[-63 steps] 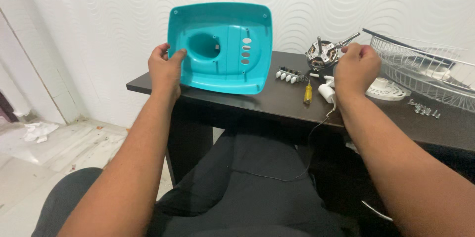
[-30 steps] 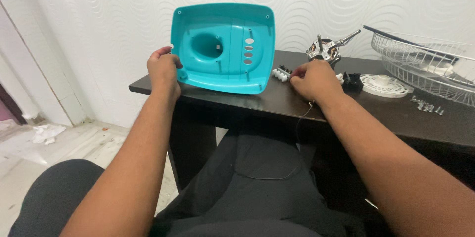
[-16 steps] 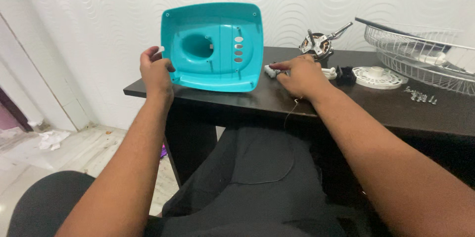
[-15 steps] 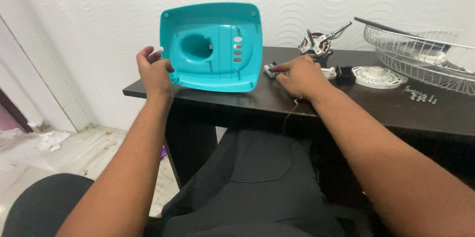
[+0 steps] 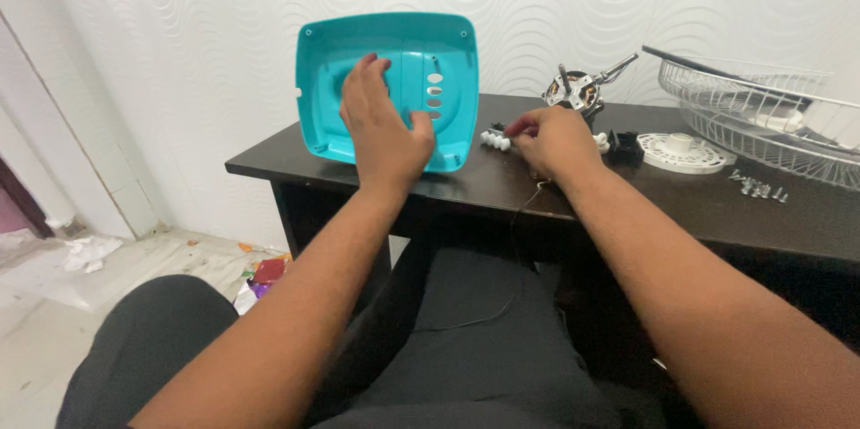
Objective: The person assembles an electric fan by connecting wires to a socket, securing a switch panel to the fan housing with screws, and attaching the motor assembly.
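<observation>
The work surface is a dark wooden table set against a white wall with a wavy relief pattern; a pale tiled floor with scraps of litter shows at lower left.

Reading from the left: a teal plastic housing stands tilted on its lower edge at the table's left end, hollow side toward me. My left hand lies flat against that inner face, fingers spread wide, thumb out toward the row of oval holes. It braces the shell and does not clamp it.

Just right of the housing's lower corner lies a white push-button switch block. My right hand rests on the table, its fingertips pinched narrow on the block's near end. A thin wire runs from under this hand over the table edge to my lap.

Further right: the bare fan motor with its shaft up, a small black part, a white round disc, loose screws, and the wire fan guard.

In my judgement, the step in hand is picking up the switch block while the housing is steadied. The next move calls for a firm pinch on the block, a lift clear of the table, and slack in the wire.
</observation>
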